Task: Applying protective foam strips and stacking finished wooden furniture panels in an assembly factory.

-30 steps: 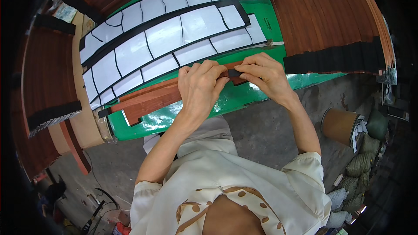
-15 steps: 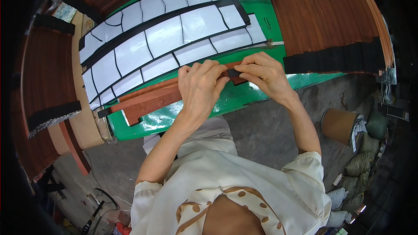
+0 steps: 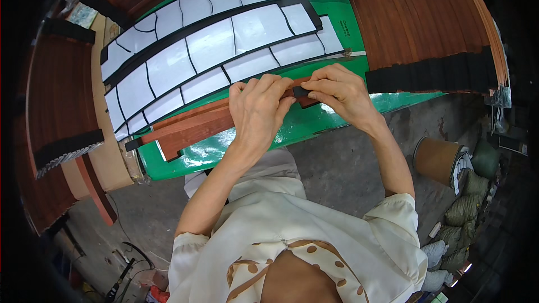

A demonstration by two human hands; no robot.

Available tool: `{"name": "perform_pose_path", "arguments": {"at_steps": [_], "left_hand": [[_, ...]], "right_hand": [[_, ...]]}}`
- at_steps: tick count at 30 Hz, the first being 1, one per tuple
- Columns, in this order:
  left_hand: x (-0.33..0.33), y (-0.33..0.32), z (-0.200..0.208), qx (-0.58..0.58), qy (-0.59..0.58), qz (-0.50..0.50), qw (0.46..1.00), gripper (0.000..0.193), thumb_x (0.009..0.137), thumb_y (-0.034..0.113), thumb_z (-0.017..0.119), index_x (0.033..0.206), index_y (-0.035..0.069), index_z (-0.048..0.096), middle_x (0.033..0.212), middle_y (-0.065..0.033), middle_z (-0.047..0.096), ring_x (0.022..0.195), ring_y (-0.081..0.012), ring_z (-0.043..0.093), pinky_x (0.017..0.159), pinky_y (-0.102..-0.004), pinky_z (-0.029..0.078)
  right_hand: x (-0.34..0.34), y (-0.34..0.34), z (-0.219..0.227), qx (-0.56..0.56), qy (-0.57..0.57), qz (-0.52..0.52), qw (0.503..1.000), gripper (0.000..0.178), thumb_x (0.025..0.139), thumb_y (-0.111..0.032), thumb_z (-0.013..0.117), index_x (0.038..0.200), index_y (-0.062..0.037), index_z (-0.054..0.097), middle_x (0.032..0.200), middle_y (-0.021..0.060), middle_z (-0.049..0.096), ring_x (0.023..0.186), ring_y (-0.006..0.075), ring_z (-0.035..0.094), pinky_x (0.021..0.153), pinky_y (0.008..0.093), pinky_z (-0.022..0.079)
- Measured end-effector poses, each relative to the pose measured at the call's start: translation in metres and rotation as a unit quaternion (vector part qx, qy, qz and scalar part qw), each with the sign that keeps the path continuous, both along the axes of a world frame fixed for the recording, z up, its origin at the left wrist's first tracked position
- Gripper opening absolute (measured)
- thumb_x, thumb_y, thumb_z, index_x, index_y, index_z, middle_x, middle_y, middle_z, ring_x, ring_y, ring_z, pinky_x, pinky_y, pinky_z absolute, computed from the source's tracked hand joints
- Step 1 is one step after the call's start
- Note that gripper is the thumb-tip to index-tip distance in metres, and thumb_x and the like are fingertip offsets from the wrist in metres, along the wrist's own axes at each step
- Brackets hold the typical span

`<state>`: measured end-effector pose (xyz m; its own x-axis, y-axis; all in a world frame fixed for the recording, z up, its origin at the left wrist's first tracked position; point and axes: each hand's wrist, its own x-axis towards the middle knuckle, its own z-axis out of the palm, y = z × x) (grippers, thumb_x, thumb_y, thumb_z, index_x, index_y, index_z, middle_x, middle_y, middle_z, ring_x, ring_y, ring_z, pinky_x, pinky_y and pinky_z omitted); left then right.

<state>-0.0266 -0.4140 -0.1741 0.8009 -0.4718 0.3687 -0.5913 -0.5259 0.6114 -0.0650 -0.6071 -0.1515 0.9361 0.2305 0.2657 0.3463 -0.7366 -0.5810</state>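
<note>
Two reddish-brown wooden strips [image 3: 199,136] lie along the near edge of the green table, with a black piece [image 3: 132,145] on the left end of one. My left hand [image 3: 258,109] is closed over the strips, its thumb and forefinger meeting at a short black patch [image 3: 298,91]. My right hand [image 3: 341,94] pinches the right side of that patch between thumb and fingers. The ends of the strips under my fingers are partly hidden. Just beyond my hands lie white sheets [image 3: 210,39] divided by thin black lines and edged with black bands.
Stacks of brown slats with black ends stand at the right [image 3: 426,17] and at the left [image 3: 62,95]. The green tabletop [image 3: 353,70] ends close to my body. On the floor to the right are a brown drum [image 3: 433,161] and several bundled sacks [image 3: 463,207].
My hands stay at the black patch, with the right hand raised very slightly. The strips and sheets lie where they were, apart from a small shift of the view.
</note>
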Motion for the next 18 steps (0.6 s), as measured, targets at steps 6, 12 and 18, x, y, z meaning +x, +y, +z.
{"name": "perform_pose_path", "arguments": {"at_steps": [6,12,18], "left_hand": [[0.0001,0.0001,0.0004,0.004,-0.003,-0.008,1.000,0.023,0.069,0.016,0.074,0.091,0.012,0.069,0.087,0.0021,0.065,0.074,-0.0168,0.057,0.072,-0.0322,0.033],[0.0003,0.0000,-0.0001,0.004,-0.004,-0.011,1.000,0.022,0.069,0.016,0.074,0.090,0.012,0.069,0.086,0.0027,0.065,0.075,-0.0161,0.057,0.073,-0.0324,0.033],[0.0011,0.0009,0.0018,0.002,-0.005,-0.021,1.000,0.022,0.070,0.018,0.074,0.091,0.012,0.069,0.086,0.0022,0.065,0.076,-0.0163,0.057,0.074,-0.0333,0.033]], "right_hand": [[0.0013,0.0001,0.0018,0.004,0.014,0.001,1.000,0.021,0.071,-0.007,0.071,0.091,-0.0070,0.070,0.086,0.0035,0.063,0.081,0.0210,0.059,0.068,0.0325,0.049],[0.0014,-0.0009,0.0001,0.006,0.007,0.015,1.000,0.021,0.072,-0.005,0.071,0.092,-0.0027,0.069,0.085,0.0048,0.062,0.078,0.0191,0.058,0.066,0.0298,0.047],[0.0007,-0.0008,-0.0024,0.002,0.004,-0.001,1.000,0.022,0.069,-0.007,0.073,0.091,-0.0074,0.070,0.085,0.0033,0.063,0.080,0.0210,0.059,0.067,0.0329,0.049]]}}
